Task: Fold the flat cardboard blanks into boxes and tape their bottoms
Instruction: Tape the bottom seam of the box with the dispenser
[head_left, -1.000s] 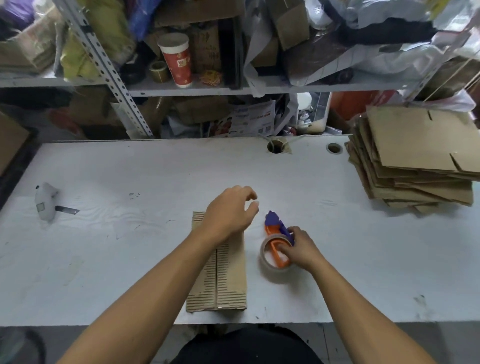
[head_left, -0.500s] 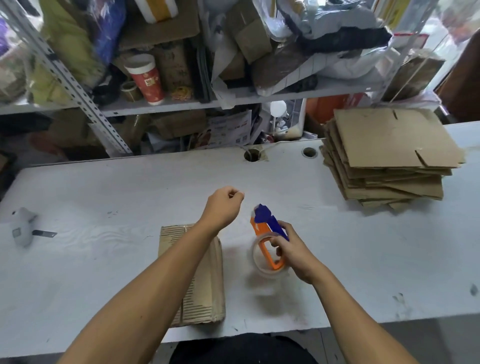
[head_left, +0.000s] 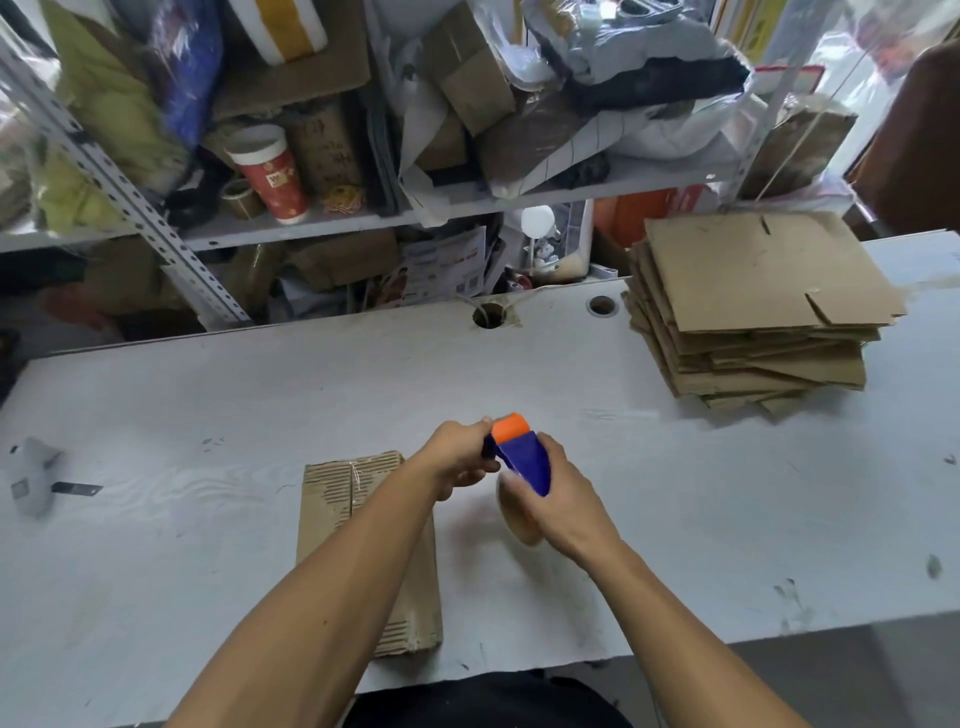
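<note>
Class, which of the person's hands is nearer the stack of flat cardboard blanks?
Right. The right hand holds the tape dispenser on the side toward the stack of flat cardboard blanks; the left hand is farther left.

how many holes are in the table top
2, both near the back edge: a bare hole with a cord through it, and a ringed hole beside the blanks. Others may be hidden.

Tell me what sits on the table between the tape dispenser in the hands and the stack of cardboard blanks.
Nothing: the head view shows bare white table between the tape dispenser and the stack of cardboard blanks.
</note>
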